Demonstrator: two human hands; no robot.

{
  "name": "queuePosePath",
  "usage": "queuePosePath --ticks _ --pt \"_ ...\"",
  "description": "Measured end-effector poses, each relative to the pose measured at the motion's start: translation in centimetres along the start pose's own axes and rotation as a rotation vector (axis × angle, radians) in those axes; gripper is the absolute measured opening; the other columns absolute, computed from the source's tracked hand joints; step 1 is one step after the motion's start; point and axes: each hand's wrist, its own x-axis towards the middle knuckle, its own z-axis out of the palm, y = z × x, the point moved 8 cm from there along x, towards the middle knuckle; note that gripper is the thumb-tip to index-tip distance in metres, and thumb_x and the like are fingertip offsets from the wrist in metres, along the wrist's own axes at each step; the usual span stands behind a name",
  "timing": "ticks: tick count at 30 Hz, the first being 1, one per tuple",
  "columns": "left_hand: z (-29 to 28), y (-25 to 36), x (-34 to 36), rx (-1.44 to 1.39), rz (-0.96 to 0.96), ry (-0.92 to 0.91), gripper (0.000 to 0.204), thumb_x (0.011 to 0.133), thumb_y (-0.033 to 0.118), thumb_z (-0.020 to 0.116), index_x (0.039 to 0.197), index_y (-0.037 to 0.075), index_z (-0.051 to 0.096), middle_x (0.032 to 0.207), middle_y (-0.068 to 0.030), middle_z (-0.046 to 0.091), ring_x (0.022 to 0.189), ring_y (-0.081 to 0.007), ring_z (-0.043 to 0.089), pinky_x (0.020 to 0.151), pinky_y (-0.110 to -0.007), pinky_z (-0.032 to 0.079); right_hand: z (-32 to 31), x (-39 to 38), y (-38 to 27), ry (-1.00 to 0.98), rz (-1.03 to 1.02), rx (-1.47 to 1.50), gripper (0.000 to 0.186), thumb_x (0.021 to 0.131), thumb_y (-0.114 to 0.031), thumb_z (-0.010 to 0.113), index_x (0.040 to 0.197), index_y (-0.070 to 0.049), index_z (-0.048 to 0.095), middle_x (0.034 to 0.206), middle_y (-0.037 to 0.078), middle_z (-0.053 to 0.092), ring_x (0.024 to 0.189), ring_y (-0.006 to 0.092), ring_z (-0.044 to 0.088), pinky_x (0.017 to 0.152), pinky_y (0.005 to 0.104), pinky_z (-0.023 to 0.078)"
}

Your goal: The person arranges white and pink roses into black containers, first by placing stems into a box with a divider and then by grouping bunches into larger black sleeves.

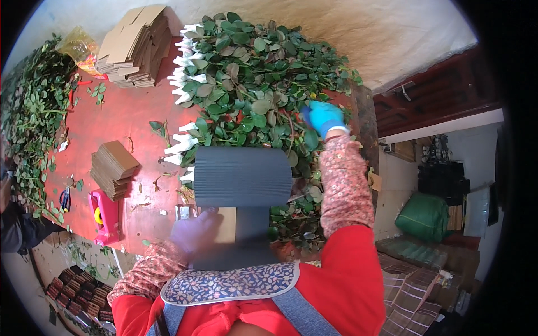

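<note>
My left hand [194, 231], in a purple glove, is at the left edge of a tan cardboard piece [227, 225], its fingers closed on that edge and partly blurred. Under the cardboard lies a dark strip [252, 224], which runs from a black ribbed sheet [244, 176] toward my apron. My right hand [326, 117], in a blue glove, reaches far right among leafy green stems [252, 126]. Its fingers are curled in, and what they hold is hidden by leaves and glove. White sleeves [182, 145] cover the ends of several stems on the left of the bunch.
Cardboard stacks stand on the red table [112, 126]: a large one [131, 47] at the back and a small one [115, 168] nearer. A pink tape dispenser [105, 217] and scissors [65, 197] lie front left. More foliage [33, 123] lines the left edge; a green sack [424, 221] sits right.
</note>
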Motion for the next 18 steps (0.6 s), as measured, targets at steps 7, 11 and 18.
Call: queuePosePath --ticks 7,11,18 --pt "0.9 1.3 0.1 0.273 0.102 0.148 0.011 0.085 0.019 0.057 0.095 0.016 0.06 0.097 -0.0057 0.059 0.081 -0.0171 0.063 0.043 -0.036 0.051 -7.5 0.9 -1.8 0.15 -0.233 -0.047 0.038 0.088 -0.038 0.063 0.118 -0.015 0.07 0.111 0.016 0.071 0.103 0.0358 0.068 0.087 0.0457 0.054" --pt "3.8 -0.4 0.0 0.197 0.012 -0.056 0.026 0.084 0.025 0.065 0.105 0.011 0.058 0.103 -0.0108 0.055 0.087 -0.028 0.064 0.06 -0.041 0.054 -4.2 6.9 -12.8 0.175 -0.412 0.432 0.04 0.09 -0.04 0.062 0.117 -0.011 0.067 0.11 0.017 0.07 0.102 0.0383 0.066 0.088 0.0486 0.052" --pt "5.5 -1.9 -1.1 0.101 -0.062 -0.116 0.037 0.082 0.028 0.073 0.109 0.009 0.057 0.105 -0.0139 0.053 0.073 -0.0323 0.066 0.06 -0.045 0.054 5.8 11.4 -18.6 -0.242 -0.186 0.309 0.045 0.088 -0.042 0.064 0.123 -0.012 0.064 0.121 0.023 0.066 0.112 0.0449 0.061 0.096 0.0501 0.049"
